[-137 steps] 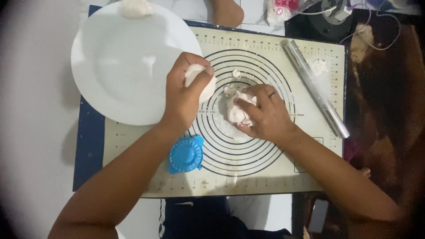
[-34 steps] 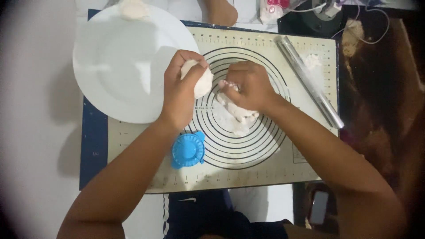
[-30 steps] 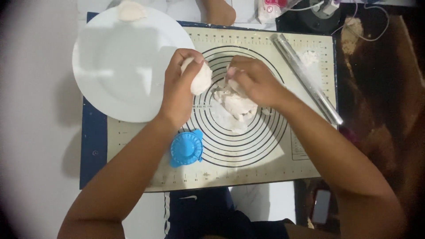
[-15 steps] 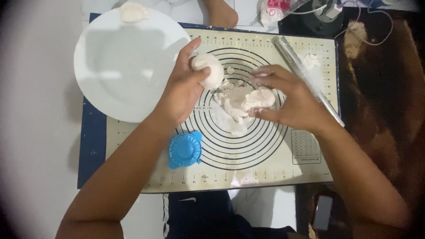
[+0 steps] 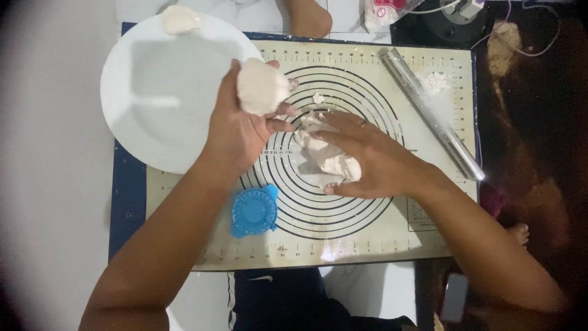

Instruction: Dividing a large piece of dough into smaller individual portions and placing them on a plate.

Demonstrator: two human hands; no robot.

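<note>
Lifted a little higher than half a second ago: left hand [image 5: 242, 132], fingers curled around a round dough ball [image 5: 261, 87] held above the edge of the white plate [image 5: 153, 92], with a small dough piece [image 5: 179, 19] on the plate's far rim. Below, blue dumpling press [image 5: 254, 211] on the ringed pastry mat [image 5: 367, 236]. Further right, right hand [image 5: 373, 159] spread and cupped over the flattened dough scraps [image 5: 321, 153] at the rings' centre, then steel rolling pin [image 5: 432, 113] lying diagonally.
</note>
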